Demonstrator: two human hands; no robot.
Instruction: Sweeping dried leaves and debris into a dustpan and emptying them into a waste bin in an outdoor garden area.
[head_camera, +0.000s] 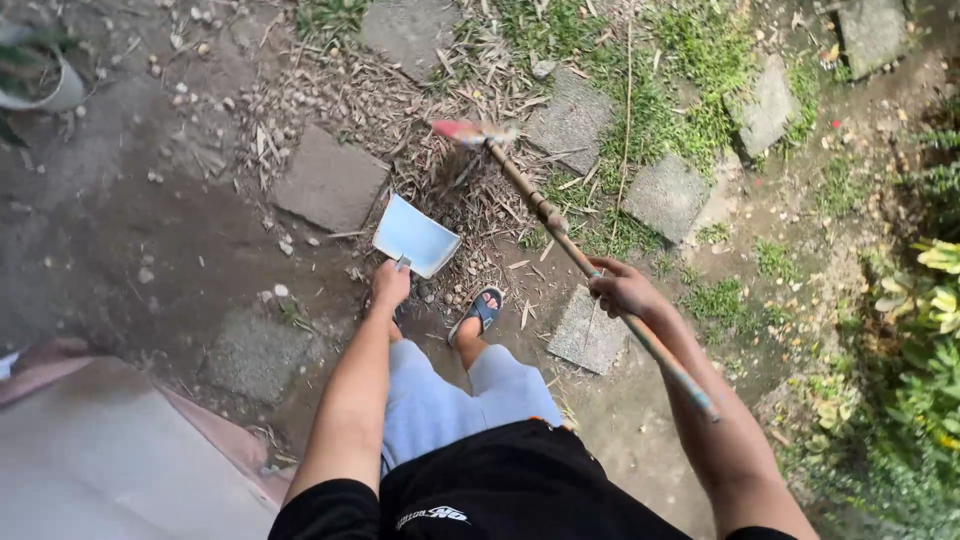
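The left hand (390, 283) is closed on the handle of the dustpan (416, 236), a light, stiff pan set on the ground beside the dry leaves (455, 180). The right hand (622, 290) is wrapped around the broom (560, 225) mid-stick; its long, rigid stick probably handles best there.

Under me lies bare dirt (150, 230) set with grey stone slabs (330, 180), dry leaf litter (330, 95), grass patches (690, 60), shrubs (920, 380), all in daylight.
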